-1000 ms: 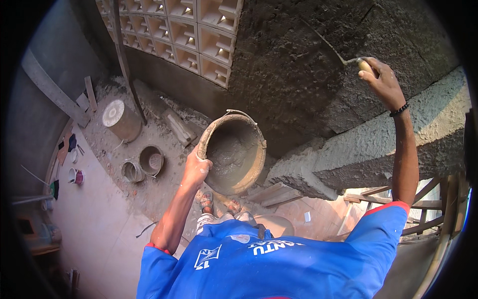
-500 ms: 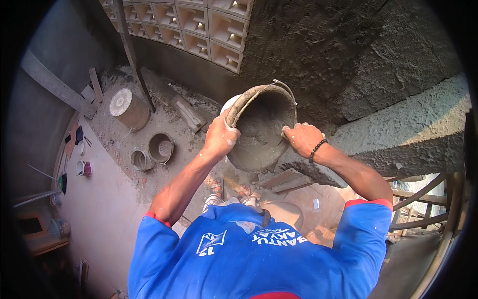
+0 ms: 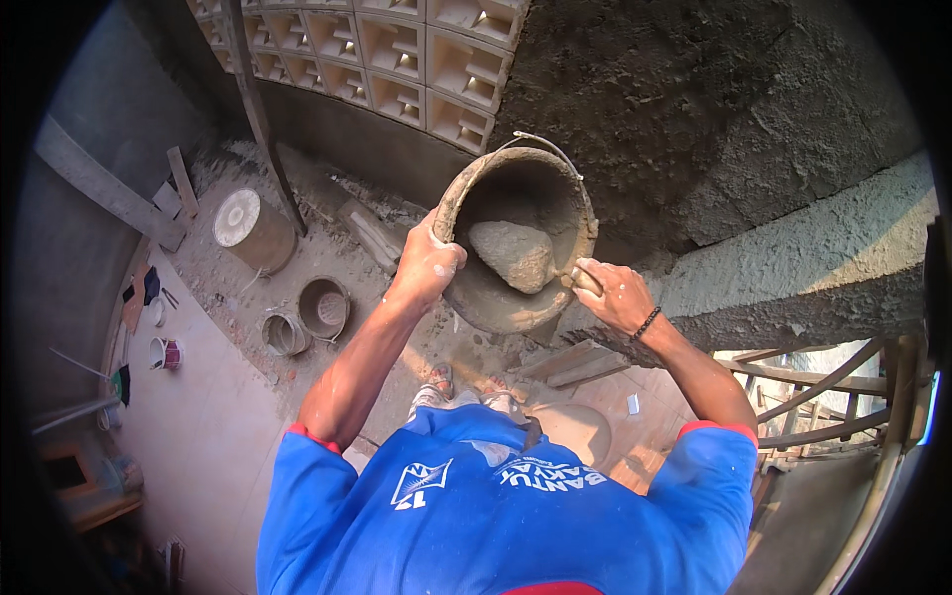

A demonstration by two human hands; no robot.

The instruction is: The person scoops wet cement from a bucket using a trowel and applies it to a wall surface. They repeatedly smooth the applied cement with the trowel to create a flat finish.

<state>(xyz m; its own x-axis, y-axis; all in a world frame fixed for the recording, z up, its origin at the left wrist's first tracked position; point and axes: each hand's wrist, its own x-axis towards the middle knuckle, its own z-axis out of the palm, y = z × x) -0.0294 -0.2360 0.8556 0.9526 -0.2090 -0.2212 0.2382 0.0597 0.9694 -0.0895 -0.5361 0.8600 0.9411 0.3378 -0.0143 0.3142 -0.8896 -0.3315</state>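
My left hand (image 3: pixel 428 265) grips the left side of a mortar-crusted bucket (image 3: pixel 458 185), which is tilted with its mouth facing me. A wire handle (image 3: pixel 555 147) arches over the bucket's far side. Closed round the wooden handle of a trowel (image 3: pixel 587 282), my right hand (image 3: pixel 617 297) is at the bucket's right rim. The trowel's blade reaches inside the bucket, its face covered with a heap of grey wet mortar (image 3: pixel 513 256). More mortar coats the inner walls. A dark beaded bracelet circles my right wrist.
A rough plastered wall (image 3: pixel 734 119) and a concrete ledge (image 3: pixel 803 258) lie ahead and right. Left stand an upturned bucket (image 3: pixel 256 233), two smaller buckets (image 3: pixel 323 307) and a leaning post (image 3: pixel 253 99). Boards (image 3: pixel 575 365) lie near my feet.
The trowel blade, earlier not distinguishable in the mortar, now shows loaded with a heap inside the bucket. My right hand has shifted slightly nearer me, and the bucket's mouth has turned further toward me.
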